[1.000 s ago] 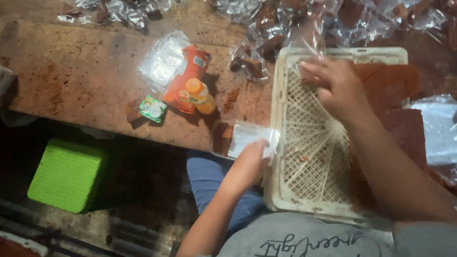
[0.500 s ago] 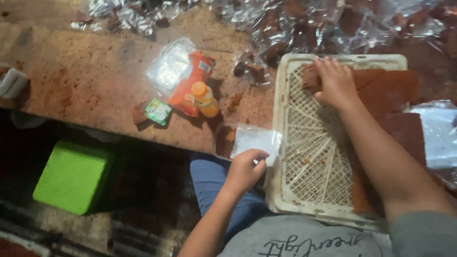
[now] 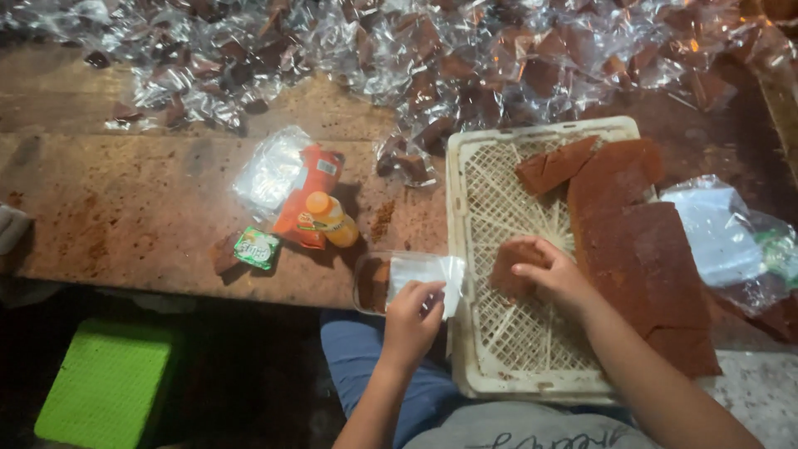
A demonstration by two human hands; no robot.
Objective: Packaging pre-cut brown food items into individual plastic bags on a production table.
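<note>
At the far left we see a green stool (image 3: 108,387) below the desk (image 3: 125,216), its lower part cut off by the frame edge. On the desk lie a small green packet (image 3: 257,248), a clear bag (image 3: 273,170), an orange pouch (image 3: 306,199) and an orange bottle (image 3: 331,219) resting on it. Along the back, a heap of clear wrappers (image 3: 432,58) hides most of the brown pieces inside. Our left hand (image 3: 411,320) pinches a clear bag stack (image 3: 424,274) at the desk's near edge; how firmly, we cannot tell. Beside it sits a white tray (image 3: 499,208). Our right hand (image 3: 553,274), fingers curled down, grips a brown piece (image 3: 511,266) on the tray's mesh. Brown slabs (image 3: 640,249) cover the tray's right side. A crumpled bag (image 3: 719,233) lies at the right.
</note>
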